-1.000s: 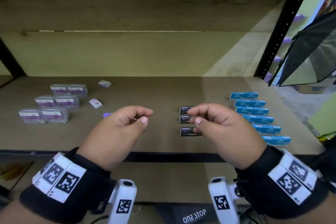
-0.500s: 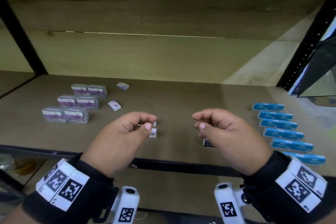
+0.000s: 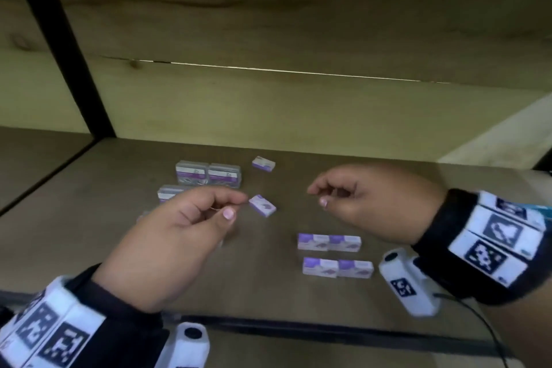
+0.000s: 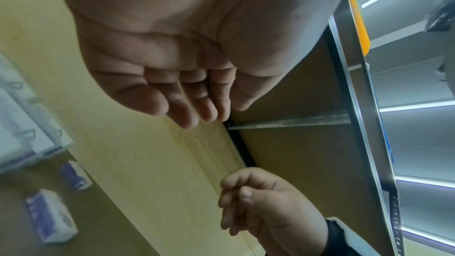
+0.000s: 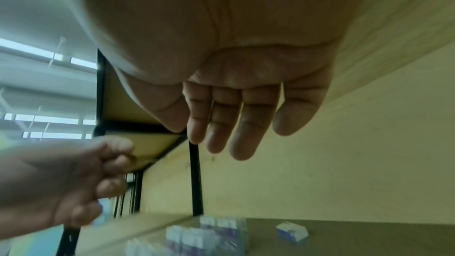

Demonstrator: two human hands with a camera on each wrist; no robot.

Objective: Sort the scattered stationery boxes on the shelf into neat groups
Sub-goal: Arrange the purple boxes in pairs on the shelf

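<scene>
Black upright (image 3: pixel 64 48): far left, rising from the shelf board's back corner; its top is lost in the dark under the upper shelf.
Shelf board (image 3: pixel 268 302): brown, flat, running the whole width, with a dark front rail along the near edge.
Clear cases (image 3: pixel 208 173): left of centre and far, a pair of see-through cases with purple labels set side by side; a second case nearer is half covered by the left hand, and what lies lower left of it is only a blur.
Left hand (image 3: pixel 179 236): above the left-centre of the board, fingers curled loosely with thumb and forefinger brought close together; the left wrist view shows nothing in the palm. It stands in front of the nearer clear cases.
Loose purple box, near (image 3: pixel 262 205): lying askew just right of the left hand's fingertips; whether they touch cannot be told.
Loose purple box, far (image 3: pixel 263 163): alone, tilted, just right of the far clear cases.
Right hand (image 3: pixel 370 203): right of centre, above the board, fingers loosely bent, thumb close to forefinger, holding nothing.
Grouped purple boxes (image 3: pixel 329 242): near and right of centre, two neat rows of two, boxes touching end to end, the nearer row (image 3: pixel 337 268) just beside the right wrist camera (image 3: pixel 407 284).
Wrist bands (image 3: pixel 490 245): black, carrying white printed marker tiles; the left one is cut off by the bottom corner.
Back panel (image 3: pixel 298 104): pale wood with a thin bright horizontal gap.
</scene>
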